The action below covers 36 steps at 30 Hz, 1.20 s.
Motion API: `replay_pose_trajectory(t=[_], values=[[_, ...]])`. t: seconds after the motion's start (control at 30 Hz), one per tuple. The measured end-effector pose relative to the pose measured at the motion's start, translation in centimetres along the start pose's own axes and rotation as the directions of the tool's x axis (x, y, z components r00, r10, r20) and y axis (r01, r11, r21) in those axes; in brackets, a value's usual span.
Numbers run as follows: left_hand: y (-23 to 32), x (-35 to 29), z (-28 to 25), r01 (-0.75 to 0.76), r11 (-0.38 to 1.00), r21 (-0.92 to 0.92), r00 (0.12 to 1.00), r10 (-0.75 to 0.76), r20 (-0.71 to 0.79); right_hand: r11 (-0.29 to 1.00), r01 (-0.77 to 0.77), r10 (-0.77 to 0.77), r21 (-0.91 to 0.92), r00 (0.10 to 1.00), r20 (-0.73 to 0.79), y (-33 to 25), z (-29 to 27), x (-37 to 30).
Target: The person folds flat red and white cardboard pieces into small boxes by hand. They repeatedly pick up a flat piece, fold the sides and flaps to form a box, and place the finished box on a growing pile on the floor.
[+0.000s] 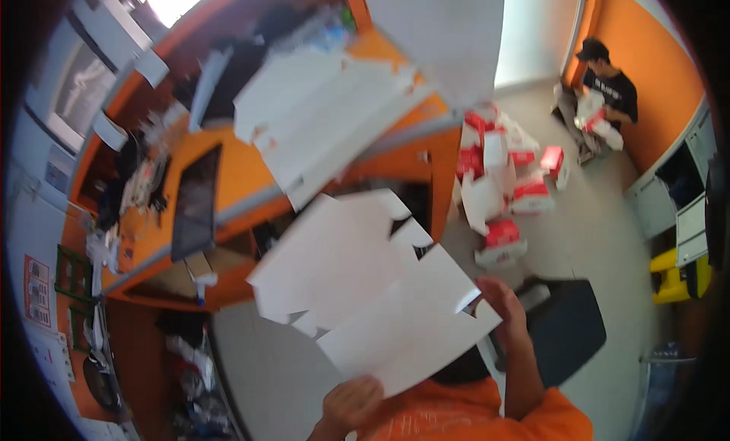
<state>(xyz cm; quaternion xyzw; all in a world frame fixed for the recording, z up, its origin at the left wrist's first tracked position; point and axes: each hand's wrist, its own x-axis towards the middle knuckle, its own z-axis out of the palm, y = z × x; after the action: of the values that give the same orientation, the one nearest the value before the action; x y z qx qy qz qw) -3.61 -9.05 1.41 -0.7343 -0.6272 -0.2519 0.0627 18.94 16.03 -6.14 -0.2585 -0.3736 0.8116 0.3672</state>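
Observation:
A flat white cardboard box blank (pixel 395 304), with slots and tabs cut along its edges, is held out in front of my body. My left hand (pixel 353 403) is closed on its near edge at the lower left. At the right-hand edge, beside a small notched tab, my right hand (pixel 503 312) grips the same blank, with some fingers hidden behind it. Beyond it, a second white blank (pixel 327 110) lies over the orange desk (pixel 236 167), its outer edge overhanging the front.
Several red and white boxes (pixel 502 232) are piled on the floor at the right. A co-worker (pixel 608 91) sits low by the orange wall, holding a box. Near my right arm stands a black chair (pixel 566 331). A dark flat panel (pixel 196 201) leans at the desk's edge.

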Motion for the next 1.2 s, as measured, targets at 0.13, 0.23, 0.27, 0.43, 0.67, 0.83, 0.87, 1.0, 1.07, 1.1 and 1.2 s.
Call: replay_pose_trajectory(t=[0.13, 0.23, 0.27, 0.43, 0.67, 0.83, 0.87, 1.0, 1.07, 1.1, 1.2], values=[[2.7, -2.9, 2.8, 0.355, 0.919, -0.170, 0.935, -0.350, 0.061, 0.598, -0.090, 0.203, -0.796, 0.978, 0.042, 0.4, 1.9, -1.5], [2.8, -3.6, 2.5, 0.507, 0.859, -0.071, 0.862, -0.505, 0.045, 0.306, 0.013, 0.059, -0.952, 0.998, 0.033, 1.9, 4.5, -0.9], [2.8, -2.6, 1.8, 0.553, 0.830, 0.076, 0.829, -0.557, 0.046, 0.264, 0.025, 0.033, -0.964, 0.999, 0.035, 2.3, 5.0, -0.7], [2.4, -2.9, 4.3, 0.886, -0.077, -0.458, -0.005, -0.988, 0.156, -0.067, 0.055, 0.008, -0.996, 0.998, 0.054, 1.7, 7.5, 0.0], [2.8, -1.3, 6.4, 0.919, 0.067, -0.389, 0.131, -0.982, 0.139, -0.336, 0.427, 0.088, -0.840, 0.902, 0.423, 2.7, 8.1, -0.5], [3.2, 0.2, 7.3, 0.813, 0.581, 0.037, 0.566, -0.803, 0.188, -0.405, 0.523, 0.280, -0.750, 0.852, 0.443, 2.5, 8.0, -1.5], [3.1, 0.5, 7.4, 0.733, 0.653, 0.191, 0.610, -0.755, 0.241, -0.406, 0.527, 0.289, -0.747, 0.849, 0.443, 2.4, 8.0, -1.4], [2.8, 1.7, 8.4, 0.666, 0.718, 0.203, 0.649, -0.691, 0.318, -0.408, 0.507, 0.251, -0.760, 0.862, 0.440, 2.4, 7.9, -1.2], [1.9, 3.1, 9.0, 0.624, 0.772, 0.122, 0.706, -0.624, 0.334, -0.407, 0.498, 0.236, -0.766, 0.867, 0.439, 2.4, 7.6, -1.4], [1.6, 3.9, 9.3, 0.600, 0.796, 0.080, 0.734, -0.588, 0.341, -0.371, 0.482, 0.175, -0.794, 0.876, 0.451, 2.7, 7.4, -1.5], [0.4, 5.7, 12.7, 0.696, 0.656, -0.291, 0.711, -0.687, 0.151, -0.414, 0.572, 0.188, -0.708, 0.815, 0.548, 2.9, 6.3, -2.2]])
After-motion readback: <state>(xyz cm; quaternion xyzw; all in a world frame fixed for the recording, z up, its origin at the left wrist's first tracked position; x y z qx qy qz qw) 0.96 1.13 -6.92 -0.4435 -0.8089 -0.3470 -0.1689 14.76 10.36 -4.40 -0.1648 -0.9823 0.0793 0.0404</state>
